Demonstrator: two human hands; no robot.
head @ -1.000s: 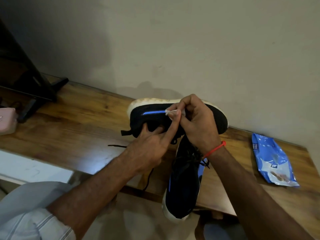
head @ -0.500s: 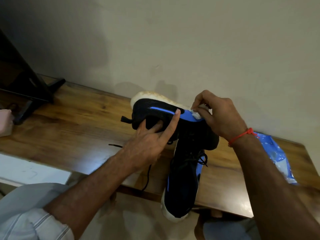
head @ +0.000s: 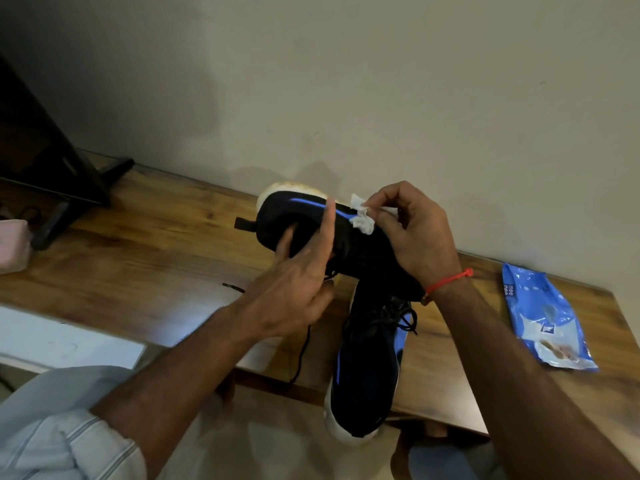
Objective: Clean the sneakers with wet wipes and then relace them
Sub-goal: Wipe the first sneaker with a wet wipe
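At the lower left of the frame a pale striped sleeve (head: 52, 441) is showing, with the bare forearm reaching up toward the middle. At lower centre a second black sneaker (head: 367, 368) with blue trim is lying on the counter (head: 145, 258), its white toe sticking out past the near edge and its laces still threaded. A loose black lace (head: 301, 355) is hanging over the same edge just left of it, with one end lying on the wood further left.

In the middle of the frame the left hand (head: 294, 289) is gripping the first black sneaker (head: 311, 223) at its opening, thumb tucked inside and forefinger stretching straight up across the side. This sneaker is being held on its side above the counter, its off-white sole turned toward the wall and a blue stripe running along its flank. The right hand (head: 419, 233), a red thread on its wrist, is curling round a crumpled white wipe (head: 362, 220) and pressing it to the sneaker's side just right of the left forefinger.

At the right, well apart from the sneakers, a blue pack of wipes (head: 543, 317) is lying flat on the counter. At the far left a dark stand (head: 62, 188) is sitting on the wood with something pink (head: 12, 245) at the frame edge. A plain wall (head: 381, 98) is filling the upper frame.
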